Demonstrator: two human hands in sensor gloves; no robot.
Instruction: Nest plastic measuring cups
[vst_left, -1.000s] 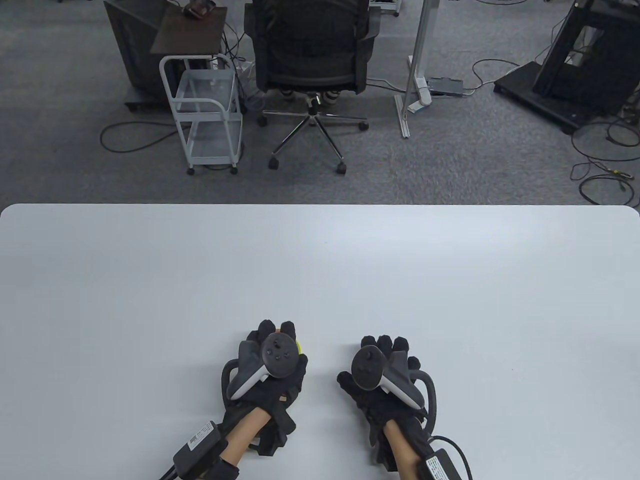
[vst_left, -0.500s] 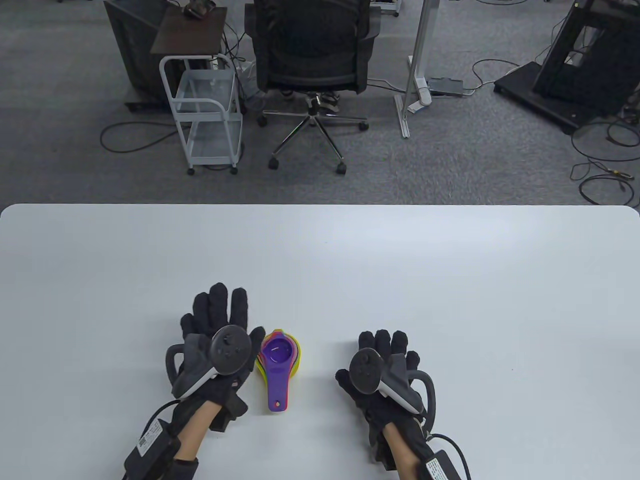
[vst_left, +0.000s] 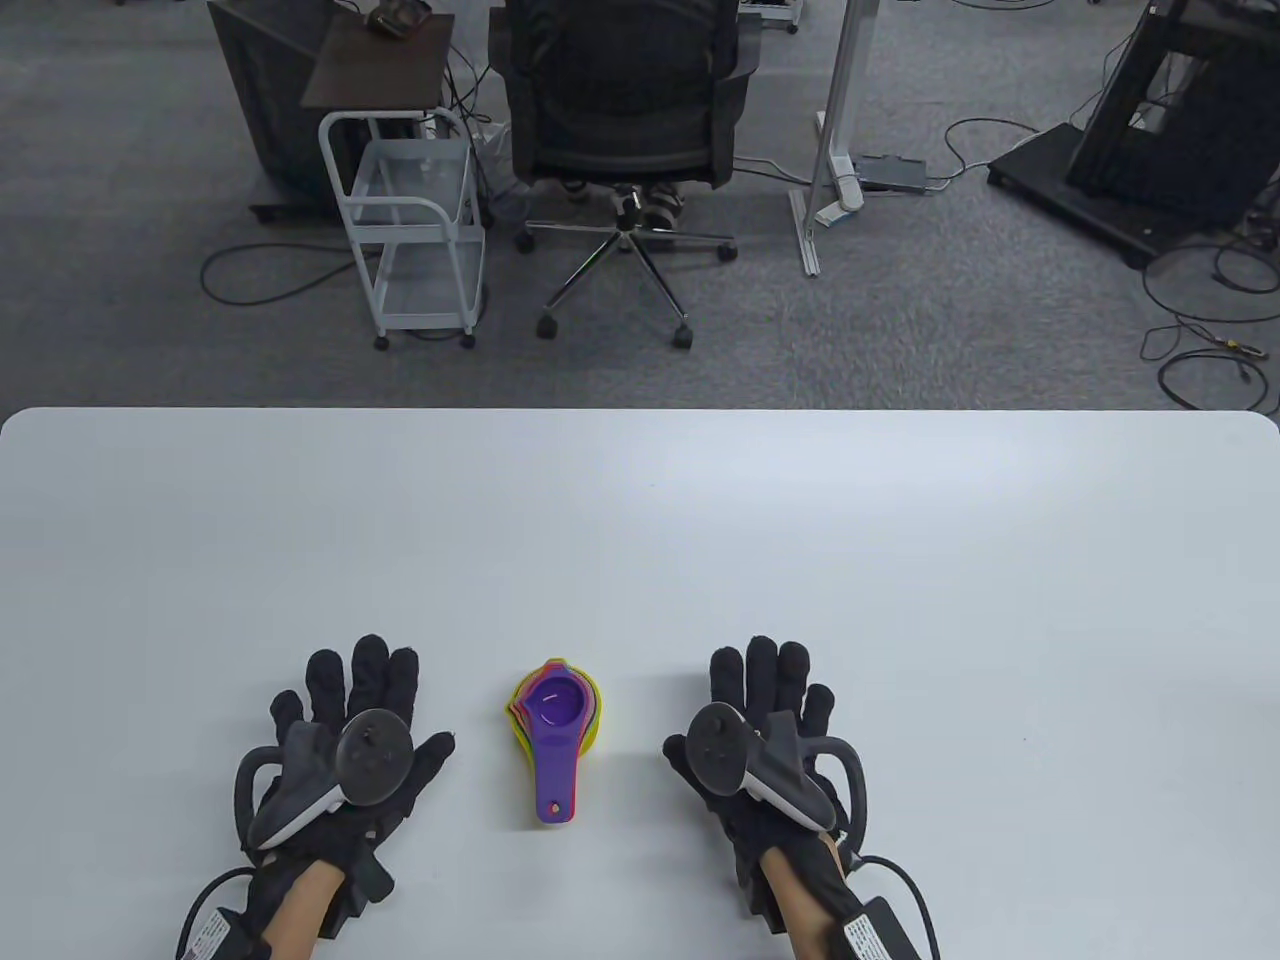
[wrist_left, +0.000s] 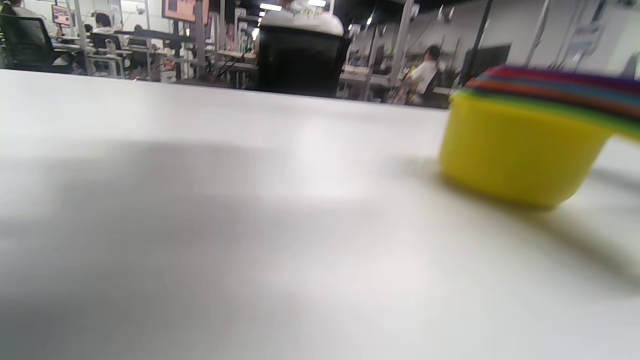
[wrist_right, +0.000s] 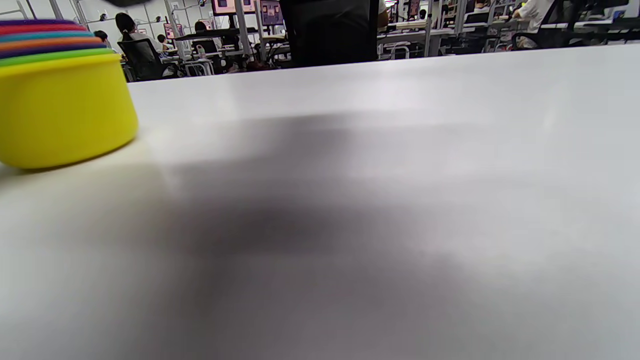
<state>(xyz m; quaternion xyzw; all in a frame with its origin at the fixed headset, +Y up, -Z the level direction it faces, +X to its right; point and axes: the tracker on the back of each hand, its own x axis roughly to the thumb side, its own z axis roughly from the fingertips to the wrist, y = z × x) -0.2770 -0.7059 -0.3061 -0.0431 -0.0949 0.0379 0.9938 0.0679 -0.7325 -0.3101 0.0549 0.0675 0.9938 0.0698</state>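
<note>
A nested stack of coloured plastic measuring cups stands on the white table near its front edge, purple cup on top, yellow cup outermost, handles pointing toward me. It also shows in the left wrist view and in the right wrist view. My left hand lies flat on the table left of the stack, fingers spread, holding nothing. My right hand lies flat to the right of the stack, empty. Neither hand touches the cups.
Beyond the table's far edge are an office chair, a white wire cart, a metal post base and cables on the carpet.
My left hand has let go of the cup stack and moved left and back, uncovering it. My right hand flattened and barely shifted. The stack stayed put.
</note>
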